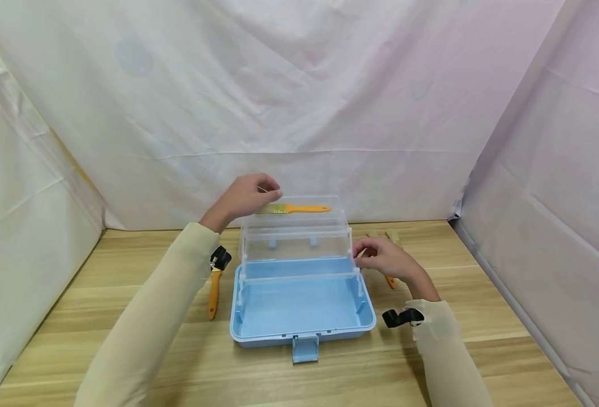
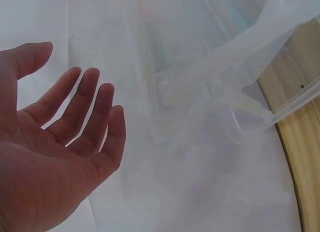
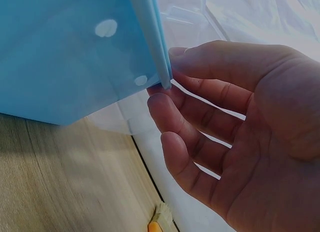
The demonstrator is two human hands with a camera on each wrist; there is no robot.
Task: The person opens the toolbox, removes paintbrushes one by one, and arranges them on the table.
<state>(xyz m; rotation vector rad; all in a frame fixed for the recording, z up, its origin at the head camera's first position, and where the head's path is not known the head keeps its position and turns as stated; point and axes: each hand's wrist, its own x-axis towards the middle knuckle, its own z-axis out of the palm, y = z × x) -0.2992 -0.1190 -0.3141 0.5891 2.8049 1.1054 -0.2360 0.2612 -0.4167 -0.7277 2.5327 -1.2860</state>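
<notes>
A blue plastic storage box (image 1: 299, 308) stands on the table with its clear trays raised on hinged arms. On the top clear tray (image 1: 324, 225) lies a paintbrush (image 1: 309, 208) with an orange handle. Over its bristle end hovers my left hand (image 1: 248, 195), fingers loosely bent; in the left wrist view the palm (image 2: 55, 157) is bare. At the box's back right corner, my right hand (image 1: 383, 257) pinches the rim between thumb and fingers. That blue rim (image 3: 155, 36) also shows in the right wrist view.
Another paintbrush (image 1: 214, 294) with an orange handle lies left of the box. Two more brushes lie right of it, partly behind my right hand; one has pale bristles (image 1: 393, 236). A latch (image 1: 305, 349) hangs at the box's front. White cloth (image 1: 299, 113) encloses the table.
</notes>
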